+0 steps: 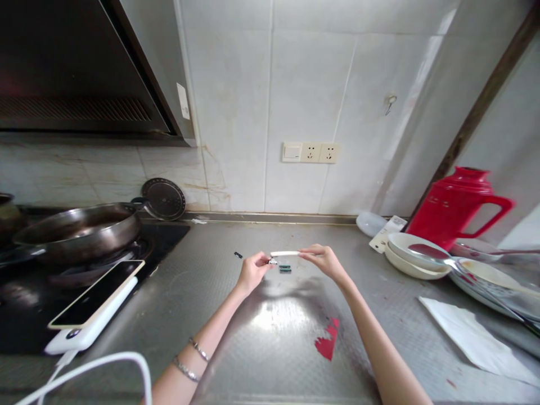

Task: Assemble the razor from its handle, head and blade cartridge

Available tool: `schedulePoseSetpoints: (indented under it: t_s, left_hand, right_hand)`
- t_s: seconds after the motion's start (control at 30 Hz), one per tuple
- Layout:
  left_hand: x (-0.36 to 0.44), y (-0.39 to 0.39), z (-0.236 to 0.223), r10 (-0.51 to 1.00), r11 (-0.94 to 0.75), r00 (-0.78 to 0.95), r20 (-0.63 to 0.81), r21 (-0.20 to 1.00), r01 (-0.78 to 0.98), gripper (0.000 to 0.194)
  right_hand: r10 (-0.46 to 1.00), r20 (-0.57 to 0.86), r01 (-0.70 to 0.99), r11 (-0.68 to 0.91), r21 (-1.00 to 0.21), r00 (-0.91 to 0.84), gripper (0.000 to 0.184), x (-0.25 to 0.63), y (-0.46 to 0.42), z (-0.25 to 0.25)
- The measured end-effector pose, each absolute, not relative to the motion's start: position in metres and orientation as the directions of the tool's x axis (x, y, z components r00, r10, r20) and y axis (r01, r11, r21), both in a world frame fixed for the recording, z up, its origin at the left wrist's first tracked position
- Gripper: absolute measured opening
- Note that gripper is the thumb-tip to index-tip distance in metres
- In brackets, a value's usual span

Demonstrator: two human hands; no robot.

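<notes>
Over the steel counter point(236, 337), a slim white bar-shaped object point(284, 253) spans the gap between both hands, seen edge-on. My right hand point(323, 260) grips its right end between thumb and fingers. At its left end my left hand point(254, 271) is closed in a pinch; a small dark and silver piece point(273, 261) shows at the fingertips, too small to name. Just below lie two small green-and-black cylinders point(285, 271) that look like batteries, side by side. A small black piece point(238, 255) rests left of my left hand.
A torn red scrap point(327, 340) lies between my forearms. To the left are a pan point(80, 233) on the stove and a phone point(99, 292) on a white cabled block point(90, 320). At right stand a red thermos point(453, 208), stacked bowls point(415, 261) and a white paper point(472, 337).
</notes>
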State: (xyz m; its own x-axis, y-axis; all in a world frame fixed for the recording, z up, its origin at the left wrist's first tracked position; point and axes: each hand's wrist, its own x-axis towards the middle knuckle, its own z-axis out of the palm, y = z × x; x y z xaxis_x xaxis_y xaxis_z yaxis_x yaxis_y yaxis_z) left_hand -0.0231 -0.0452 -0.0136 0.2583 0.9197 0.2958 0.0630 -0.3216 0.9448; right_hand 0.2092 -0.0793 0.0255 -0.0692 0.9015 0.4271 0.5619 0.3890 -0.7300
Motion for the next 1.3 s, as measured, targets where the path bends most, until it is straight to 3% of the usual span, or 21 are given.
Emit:
schedulePoseSetpoints:
  t_s: [0.2,0.37,0.5,0.67,0.83,1.3]
  left_hand:
    - [-0.022,-0.048,-0.012,0.904,-0.360,0.262,0.338,0.932,0.038,0.016]
    - [-0.021,-0.050,-0.010,0.909,-0.349,0.253,0.332,0.937,0.023,0.016]
    - [-0.021,-0.051,-0.010,0.901,-0.366,0.257,0.350,0.931,0.016,0.016]
    - [-0.021,-0.051,-0.008,0.910,-0.334,0.256,0.327,0.942,-0.015,0.017]
    - [-0.020,-0.053,-0.005,0.910,-0.335,0.252,0.329,0.942,-0.022,0.016]
    - [-0.020,-0.050,-0.007,0.916,-0.328,0.232,0.327,0.944,-0.032,0.016]
  right_hand:
    - [0.888,0.432,0.500,0.448,-0.742,-0.154,0.030,0.208,-0.082,0.027]
    - [0.887,0.457,0.520,0.419,-0.744,-0.060,0.028,0.209,-0.082,0.025]
    - [0.887,0.441,0.469,0.450,-0.760,-0.138,0.026,0.209,-0.081,0.023]
    - [0.892,0.448,0.481,0.418,-0.771,-0.057,0.028,0.210,-0.079,0.021]
    - [0.895,0.425,0.449,0.437,-0.780,-0.132,0.028,0.211,-0.080,0.023]
    - [0.900,0.429,0.492,0.411,-0.768,-0.083,0.031,0.220,-0.075,0.017]
